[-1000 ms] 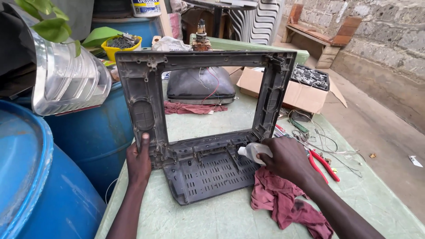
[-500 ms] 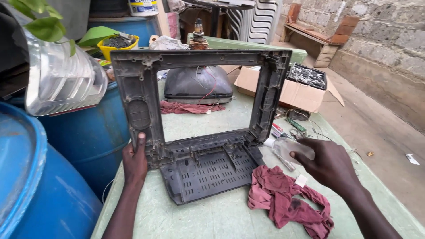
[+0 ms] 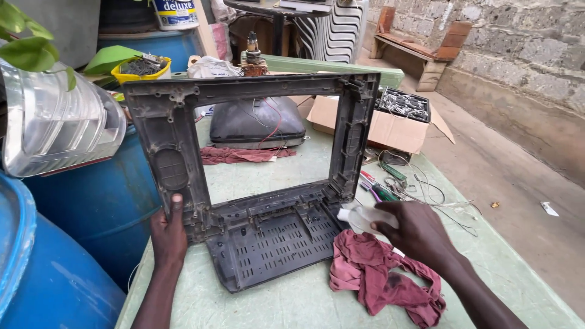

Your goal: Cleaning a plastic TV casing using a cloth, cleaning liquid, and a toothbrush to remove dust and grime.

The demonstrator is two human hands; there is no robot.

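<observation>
The dusty grey plastic frame [image 3: 256, 176] stood upright on its slotted base; a clear bottle [image 3: 365, 216] lay tilted beside it.

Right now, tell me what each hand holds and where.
Left hand grips the grey television frame at its lower left corner; right hand holds a small clear bottle by its body.

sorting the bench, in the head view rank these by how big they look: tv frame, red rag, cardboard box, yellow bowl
1. tv frame
2. red rag and cardboard box: look alike; the rag is nearer, so unsure
3. yellow bowl
</observation>
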